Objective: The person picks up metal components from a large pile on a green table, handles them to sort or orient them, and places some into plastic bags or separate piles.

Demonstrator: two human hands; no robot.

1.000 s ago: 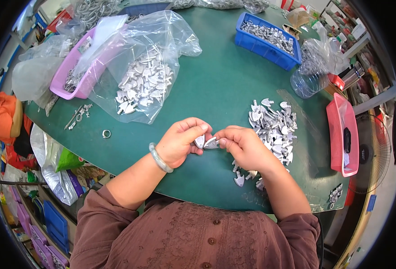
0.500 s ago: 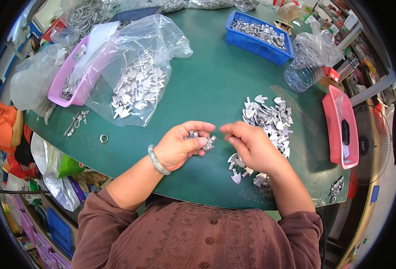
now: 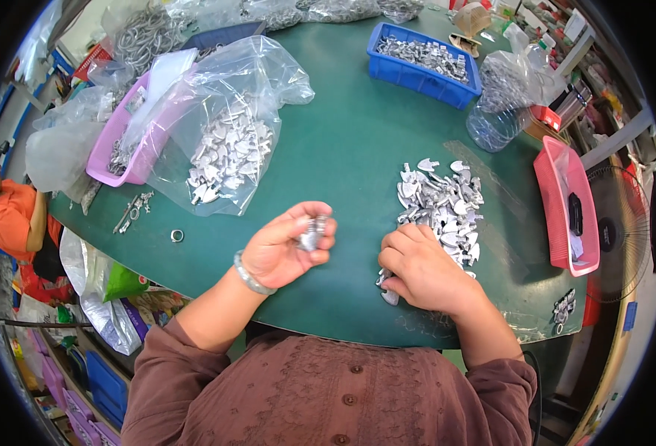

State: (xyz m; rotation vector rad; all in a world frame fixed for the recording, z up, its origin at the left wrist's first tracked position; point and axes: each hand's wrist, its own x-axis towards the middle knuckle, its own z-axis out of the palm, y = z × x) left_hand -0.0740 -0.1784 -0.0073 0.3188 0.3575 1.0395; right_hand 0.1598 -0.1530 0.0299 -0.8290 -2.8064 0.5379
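Small silver metal castings (image 3: 314, 233), slightly blurred, rest in my left hand (image 3: 280, 249). Its fingers curl round them, palm up, above the table's front middle, and a pale bangle circles that wrist. To the right, my right hand (image 3: 426, 271) reaches down onto the near-left side of a loose pile of flat, spade-shaped silver castings (image 3: 447, 197). Its fingers are bent and closed, and whatever lies under the fingertips is hidden. One casting (image 3: 390, 297) pokes out below the thumb. A clear plastic bag (image 3: 257, 175) with more such castings lies at the left.
A blue bin (image 3: 424, 85) of small metal parts stands at the back. Pink baskets flank the table: one (image 3: 592, 256) right, one (image 3: 105, 175) left. A metal ring (image 3: 176, 236) lies on the green tabletop (image 3: 335, 149). Someone in orange (image 3: 17, 219) is at the far left.
My right hand has moved away from the left one, down and right onto the pile. My left hand has drawn slightly left, its fingers closing more round the castings.
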